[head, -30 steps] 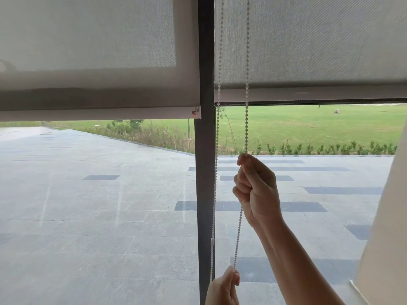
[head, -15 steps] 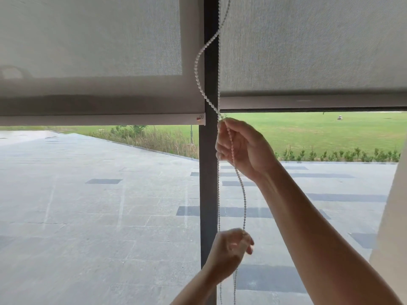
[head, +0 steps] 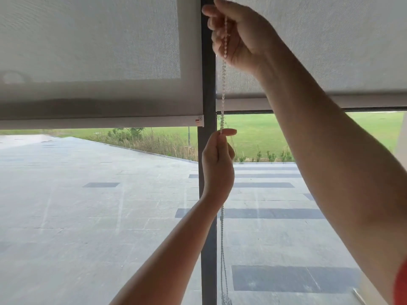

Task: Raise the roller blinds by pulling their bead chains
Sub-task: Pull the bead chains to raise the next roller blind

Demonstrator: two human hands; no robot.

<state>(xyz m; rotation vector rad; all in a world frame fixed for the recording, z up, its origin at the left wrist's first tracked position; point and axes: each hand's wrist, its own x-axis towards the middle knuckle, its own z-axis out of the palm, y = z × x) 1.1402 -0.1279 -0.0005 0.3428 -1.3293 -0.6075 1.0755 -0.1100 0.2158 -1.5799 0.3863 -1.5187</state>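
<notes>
Two grey roller blinds hang half raised over a window. The left blind (head: 88, 51) ends lower than the right blind (head: 330, 45). A white bead chain (head: 223, 95) hangs beside the dark window post (head: 207, 84). My right hand (head: 240, 34) is high up at the frame's top, closed around the chain. My left hand (head: 218, 166) pinches the same chain lower down, just under the blinds' bottom bars. The chain's loop hangs slack below my left hand to the frame's bottom edge.
Through the glass lies a grey paved terrace (head: 88, 205) and a green lawn (head: 253, 133) beyond it. A pale wall edge (head: 402, 139) stands at the far right. A red sleeve (head: 400, 282) shows at the lower right corner.
Both hands have climbed the chain: the right from mid-window to the top of the frame, the left from the bottom edge up to just under the blinds.
</notes>
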